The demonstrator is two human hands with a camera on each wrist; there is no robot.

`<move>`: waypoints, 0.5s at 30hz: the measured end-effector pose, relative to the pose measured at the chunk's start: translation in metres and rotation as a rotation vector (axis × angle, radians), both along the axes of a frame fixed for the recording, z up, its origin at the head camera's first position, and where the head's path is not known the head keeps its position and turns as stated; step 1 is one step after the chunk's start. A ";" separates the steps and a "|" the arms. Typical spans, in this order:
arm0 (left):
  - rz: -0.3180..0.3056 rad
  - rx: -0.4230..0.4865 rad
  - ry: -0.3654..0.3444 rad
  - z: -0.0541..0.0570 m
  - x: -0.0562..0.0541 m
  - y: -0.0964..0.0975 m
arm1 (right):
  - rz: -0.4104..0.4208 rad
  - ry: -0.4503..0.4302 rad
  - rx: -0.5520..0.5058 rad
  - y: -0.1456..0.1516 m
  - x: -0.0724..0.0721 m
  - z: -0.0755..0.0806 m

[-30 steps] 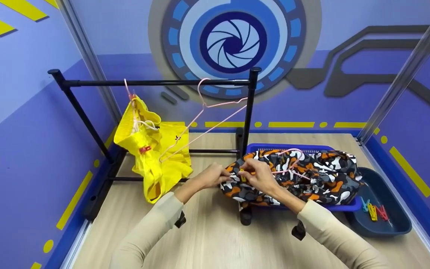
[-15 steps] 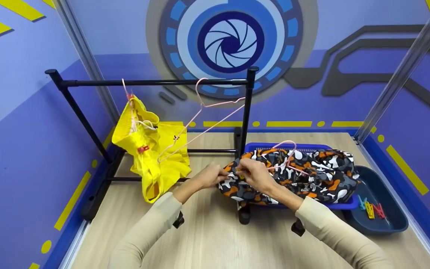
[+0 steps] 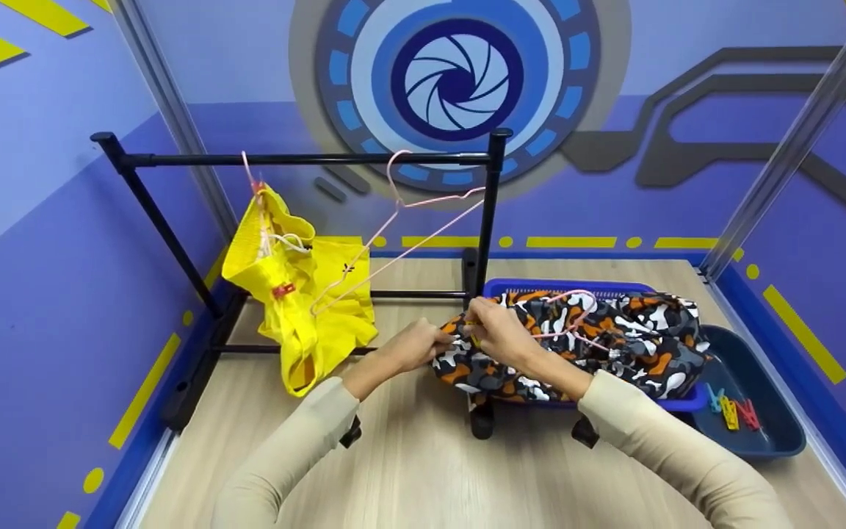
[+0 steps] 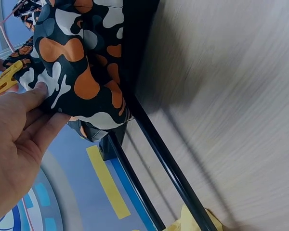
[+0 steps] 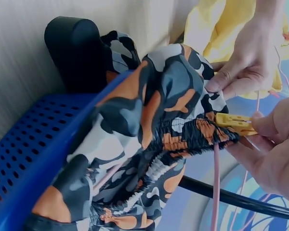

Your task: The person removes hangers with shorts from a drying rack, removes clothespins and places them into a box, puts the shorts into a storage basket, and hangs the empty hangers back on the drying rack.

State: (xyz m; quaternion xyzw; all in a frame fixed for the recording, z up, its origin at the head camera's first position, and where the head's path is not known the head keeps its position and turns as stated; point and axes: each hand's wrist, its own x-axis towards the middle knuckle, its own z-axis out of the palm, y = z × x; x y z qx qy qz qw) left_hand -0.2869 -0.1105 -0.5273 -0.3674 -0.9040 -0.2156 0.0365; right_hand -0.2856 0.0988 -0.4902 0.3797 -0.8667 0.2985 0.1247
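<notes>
Camouflage garment [image 5: 123, 118], orange, white, grey, black, yellow clothespin [image 5: 232, 121] at gathered edge [image 5: 185, 137]

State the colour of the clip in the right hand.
Clip: yellow, clearest in right wrist view.

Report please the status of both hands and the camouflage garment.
Left hand pinches camouflage garment. Right hand pinches yellow clothespin at gathered waistband. Pink hanger partly hidden; no obstruction seen.

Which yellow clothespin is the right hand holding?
The yellow clothespin touching the camouflage garment; the other yellow clothespin lies in the dark tray between a blue clothespin and a red clothespin.
</notes>
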 end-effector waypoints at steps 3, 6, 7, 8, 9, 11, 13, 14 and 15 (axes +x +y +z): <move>0.007 -0.014 0.008 0.000 0.000 0.001 | 0.018 -0.059 -0.009 0.000 -0.003 0.006; 0.015 -0.041 0.041 0.001 0.000 0.001 | 0.023 -0.095 -0.030 0.000 -0.005 0.012; 0.016 -0.050 0.052 0.001 0.000 0.001 | 0.019 -0.102 -0.035 0.000 -0.005 0.014; 0.018 -0.058 0.063 0.001 0.000 0.002 | 0.018 -0.108 -0.044 0.000 -0.006 0.016; 0.018 -0.064 0.072 0.001 0.000 0.002 | 0.019 -0.109 -0.051 -0.001 -0.007 0.017; 0.010 -0.064 0.083 0.001 -0.001 0.001 | 0.009 -0.109 -0.066 -0.001 -0.008 0.021; 0.000 -0.053 0.088 0.000 -0.001 0.001 | 0.001 -0.113 -0.101 -0.002 -0.009 0.025; -0.005 -0.045 0.088 -0.001 -0.001 0.000 | -0.003 -0.119 -0.122 -0.003 -0.010 0.028; -0.010 -0.038 0.088 -0.002 -0.001 0.000 | -0.004 -0.125 -0.143 -0.003 -0.011 0.031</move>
